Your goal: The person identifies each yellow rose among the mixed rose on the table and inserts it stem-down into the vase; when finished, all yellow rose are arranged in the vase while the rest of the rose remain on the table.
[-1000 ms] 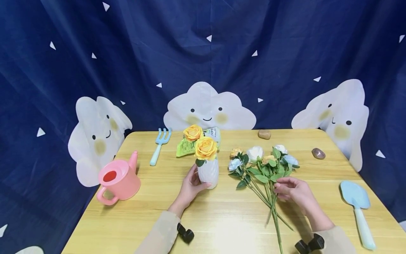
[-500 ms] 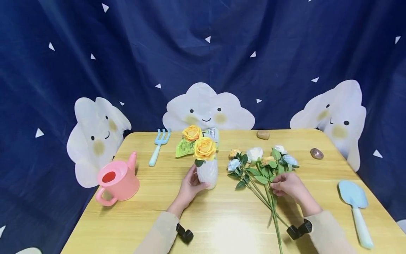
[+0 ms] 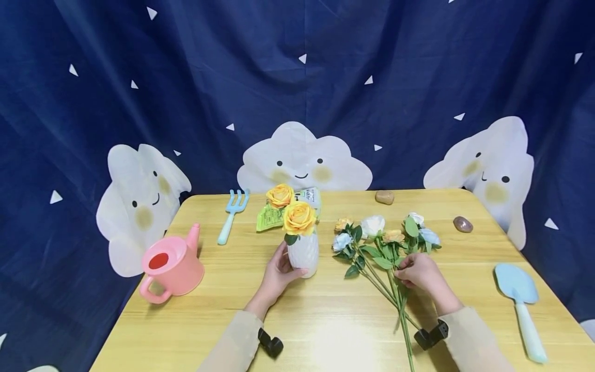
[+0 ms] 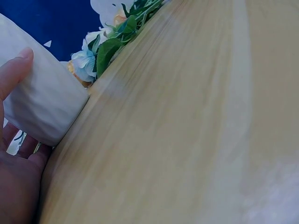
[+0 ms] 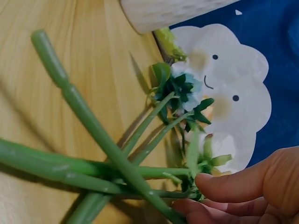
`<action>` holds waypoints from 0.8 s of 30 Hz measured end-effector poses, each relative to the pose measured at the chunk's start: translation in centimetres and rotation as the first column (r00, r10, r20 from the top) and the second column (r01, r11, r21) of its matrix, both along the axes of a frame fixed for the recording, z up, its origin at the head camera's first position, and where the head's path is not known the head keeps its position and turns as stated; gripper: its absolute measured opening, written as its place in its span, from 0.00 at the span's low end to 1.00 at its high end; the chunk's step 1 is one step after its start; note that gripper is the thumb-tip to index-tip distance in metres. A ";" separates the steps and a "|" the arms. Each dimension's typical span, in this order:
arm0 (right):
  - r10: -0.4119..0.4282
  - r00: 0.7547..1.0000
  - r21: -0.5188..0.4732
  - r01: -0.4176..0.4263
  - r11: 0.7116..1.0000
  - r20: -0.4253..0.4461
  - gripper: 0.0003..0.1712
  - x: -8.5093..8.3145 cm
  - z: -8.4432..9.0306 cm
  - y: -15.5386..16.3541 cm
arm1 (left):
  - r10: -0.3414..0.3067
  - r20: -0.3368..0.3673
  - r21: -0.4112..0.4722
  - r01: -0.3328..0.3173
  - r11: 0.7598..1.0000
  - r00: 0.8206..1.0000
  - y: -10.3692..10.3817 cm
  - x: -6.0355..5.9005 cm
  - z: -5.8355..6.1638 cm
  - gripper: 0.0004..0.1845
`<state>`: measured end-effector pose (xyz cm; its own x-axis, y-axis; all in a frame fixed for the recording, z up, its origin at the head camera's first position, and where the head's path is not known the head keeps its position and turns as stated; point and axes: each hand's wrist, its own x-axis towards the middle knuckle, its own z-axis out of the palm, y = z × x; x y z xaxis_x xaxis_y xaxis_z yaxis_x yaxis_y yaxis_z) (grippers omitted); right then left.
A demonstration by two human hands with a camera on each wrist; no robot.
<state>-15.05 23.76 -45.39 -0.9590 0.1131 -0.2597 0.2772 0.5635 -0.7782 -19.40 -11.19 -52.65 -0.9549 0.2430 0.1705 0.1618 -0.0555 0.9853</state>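
Observation:
My left hand (image 3: pixel 289 261) grips a white ribbed vase (image 3: pixel 304 256) that stands upright on the wooden table (image 3: pixel 325 330). In the left wrist view, the thumb (image 4: pixel 16 70) lies on the vase wall (image 4: pixel 46 107). Two yellow roses (image 3: pixel 299 218) stand in the vase. To its right, a loose bunch of white, blue and pale orange flowers (image 3: pixel 378 235) lies on the table. My right hand (image 3: pixel 404 272) rests on their green stems (image 3: pixel 403 320). In the right wrist view, the thumb and fingers (image 5: pixel 243 179) pinch one stem (image 5: pixel 117 158) near its leaves.
A pink watering can (image 3: pixel 172 263) stands at the left. A blue toy fork (image 3: pixel 231 214) and a green packet (image 3: pixel 268 215) lie behind the vase. Two stones (image 3: pixel 385 197) (image 3: pixel 463 224) sit at the back right, and a blue shovel (image 3: pixel 522 305) lies by the right edge.
My right hand has slid forward along the stems toward the blossoms and closed on one stem; the rightmost flower has shifted a little. The left hand and the vase have stayed put.

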 end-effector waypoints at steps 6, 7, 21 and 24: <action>-0.027 1.000 -0.022 0.027 0.999 -0.004 0.13 0.0 -0.5 0.1 | -0.015 0.021 -0.003 0.015 1.000 1.000 0.0 0.7 1.4 0.47; -0.029 1.000 -0.021 0.029 0.999 -0.006 0.12 0.0 -0.6 0.1 | -0.017 0.021 -0.006 0.017 1.000 1.000 0.0 0.8 1.7 0.47; -0.005 1.000 0.051 0.006 0.999 -0.020 0.09 -0.1 -0.6 0.2 | -0.030 -0.004 0.019 0.030 0.999 1.000 0.1 1.3 2.6 0.46; 0.004 1.000 0.046 -0.002 0.999 -0.027 0.10 -0.1 -0.3 0.4 | -0.034 -0.007 0.021 0.035 0.999 0.999 0.2 1.3 2.6 0.46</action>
